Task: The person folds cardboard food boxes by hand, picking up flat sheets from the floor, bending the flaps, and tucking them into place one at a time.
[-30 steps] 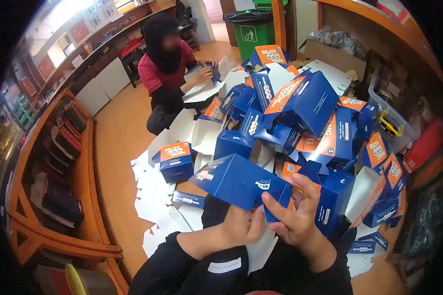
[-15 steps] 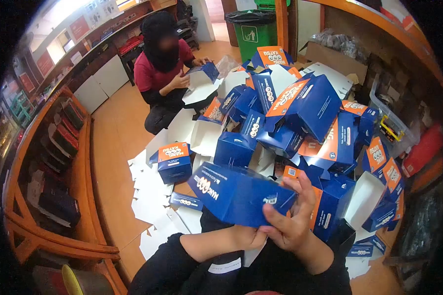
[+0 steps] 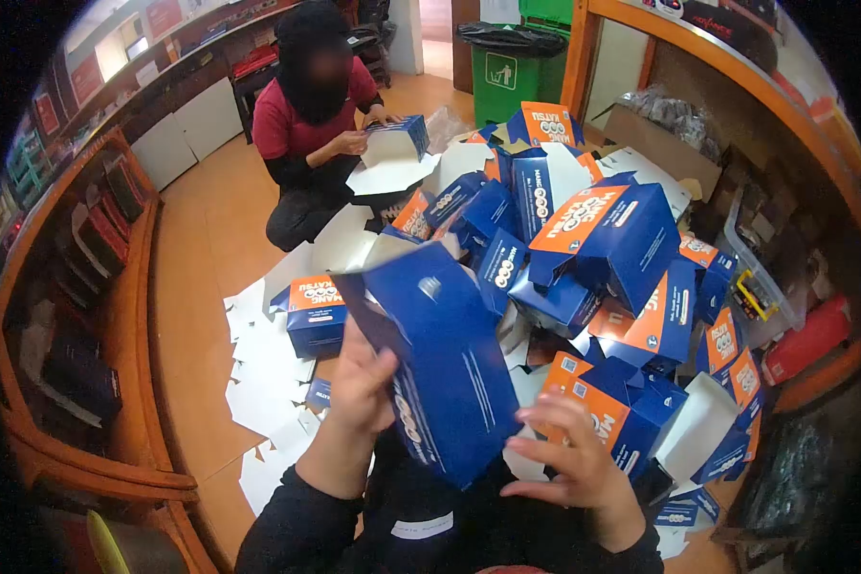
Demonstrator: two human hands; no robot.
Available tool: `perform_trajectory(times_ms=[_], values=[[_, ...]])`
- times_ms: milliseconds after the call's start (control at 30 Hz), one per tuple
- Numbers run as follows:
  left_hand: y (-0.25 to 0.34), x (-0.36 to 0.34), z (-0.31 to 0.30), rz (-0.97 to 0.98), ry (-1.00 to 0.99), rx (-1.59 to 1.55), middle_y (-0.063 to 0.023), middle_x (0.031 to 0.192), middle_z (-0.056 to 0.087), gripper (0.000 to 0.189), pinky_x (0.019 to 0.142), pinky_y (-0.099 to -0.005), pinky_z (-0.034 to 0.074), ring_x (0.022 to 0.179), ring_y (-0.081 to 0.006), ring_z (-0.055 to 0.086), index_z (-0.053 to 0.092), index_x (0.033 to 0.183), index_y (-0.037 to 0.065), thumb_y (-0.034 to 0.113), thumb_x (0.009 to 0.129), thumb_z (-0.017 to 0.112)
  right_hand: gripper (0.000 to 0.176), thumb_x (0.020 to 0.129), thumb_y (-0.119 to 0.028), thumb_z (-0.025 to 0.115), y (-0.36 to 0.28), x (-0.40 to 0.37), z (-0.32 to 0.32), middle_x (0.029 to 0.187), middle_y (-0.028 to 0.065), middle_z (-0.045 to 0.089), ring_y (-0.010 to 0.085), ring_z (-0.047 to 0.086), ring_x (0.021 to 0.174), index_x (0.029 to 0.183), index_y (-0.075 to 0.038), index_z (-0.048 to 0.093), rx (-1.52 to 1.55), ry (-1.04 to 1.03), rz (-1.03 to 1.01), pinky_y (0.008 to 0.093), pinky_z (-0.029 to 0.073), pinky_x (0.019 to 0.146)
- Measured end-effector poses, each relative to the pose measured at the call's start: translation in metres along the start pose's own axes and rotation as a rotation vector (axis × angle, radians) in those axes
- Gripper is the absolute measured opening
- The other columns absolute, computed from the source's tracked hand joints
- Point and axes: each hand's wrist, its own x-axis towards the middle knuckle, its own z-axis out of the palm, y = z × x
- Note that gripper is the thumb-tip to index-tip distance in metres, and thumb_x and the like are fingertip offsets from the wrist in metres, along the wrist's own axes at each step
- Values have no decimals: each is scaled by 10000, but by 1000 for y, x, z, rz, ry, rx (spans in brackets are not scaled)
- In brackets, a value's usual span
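Note:
A dark blue cardboard box (image 3: pixel 454 368) with white print is held up in front of me, tilted, its lower corner toward my lap. My left hand (image 3: pixel 364 383) grips its left side, the thumb lying over the near edge. Beside its right edge is my right hand (image 3: pixel 579 469), fingers spread and fingertips right at the cardboard. Past it lies a heap of folded blue and orange boxes, one large box (image 3: pixel 607 239) resting on top. A smaller orange-topped box (image 3: pixel 316 316) stands left of the held one.
Flat white cardboard blanks (image 3: pixel 268 383) spread over the floor on the left. Across the heap a seated person (image 3: pixel 316 124) handles another box. A wooden shelf unit (image 3: pixel 153 383) borders the left side. A green bin (image 3: pixel 510 72) and a clear plastic tub (image 3: pixel 761 268) stand behind and right.
The held box has turned from lying sideways to a steep tilt. My left hand has moved up to its left side, and my right hand's fingers have spread at its right edge.

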Motion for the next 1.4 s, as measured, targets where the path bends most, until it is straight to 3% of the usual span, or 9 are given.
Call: perform_trajectory(times_ms=[100,167,267,500,700,967,1133,1300,1400], values=[[-3,-22,-23,-277,-296,320,-158,992,604,385,770,-379,494,888,-301,606,488,1177,14,113,820,590,575,685,-369,714,6,7,3,1260,121,444,348,393,1168,1192,-172,528,-77,368,-12,517,293,984],[-11,-4,-21,-224,-972,422,-125,899,635,182,638,-357,452,781,-280,596,615,984,20,122,844,557,477,705,-403,680,2,19,-4,1100,112,552,336,434,1130,1104,-165,572,-264,391,9,498,292,969],[-11,10,1,-11,-1140,335,-36,873,612,193,699,-316,395,755,-228,542,663,902,83,226,849,546,281,677,-329,701,-1,38,-15,705,7,549,223,536,818,899,-164,653,-341,3,63,448,357,871],[-32,-12,15,88,-623,559,-75,1094,478,320,868,-342,344,1030,-236,481,609,1032,105,259,761,680,177,612,-231,713,0,49,-18,545,-57,466,156,435,554,775,-176,673,-370,-61,73,347,341,642],[-28,-23,8,-638,-686,288,-198,1280,371,556,932,-360,397,1197,-263,405,329,1291,16,54,808,602,263,578,-208,721,-11,46,-12,634,-61,508,165,463,671,839,-207,691,-368,-53,39,394,374,749],[-29,-21,-20,-627,-601,433,-79,1015,590,442,751,-224,442,881,-95,548,439,1190,-19,43,779,591,260,618,-191,689,-7,6,-15,792,24,522,250,448,818,875,-160,695,-305,461,219,400,377,817],[-31,-22,-10,-506,-597,536,-49,859,629,234,671,-194,452,774,-69,580,564,1006,-16,63,796,632,432,710,-249,696,10,4,-15,822,119,556,241,544,752,1087,-71,582,182,-68,539,341,438,685],[-38,-19,-12,-558,-488,810,-60,874,645,166,687,-223,467,817,-90,605,593,972,5,108,842,585,358,630,-167,773,19,-11,3,760,69,522,160,492,639,950,-71,644,384,448,303,280,392,577],[-48,-21,-8,-389,-626,725,-93,836,645,185,685,-254,457,750,-136,627,582,1003,62,190,888,513,247,594,-160,797,4,6,-10,696,35,445,151,441,596,804,-91,688,192,71,291,257,355,546]])
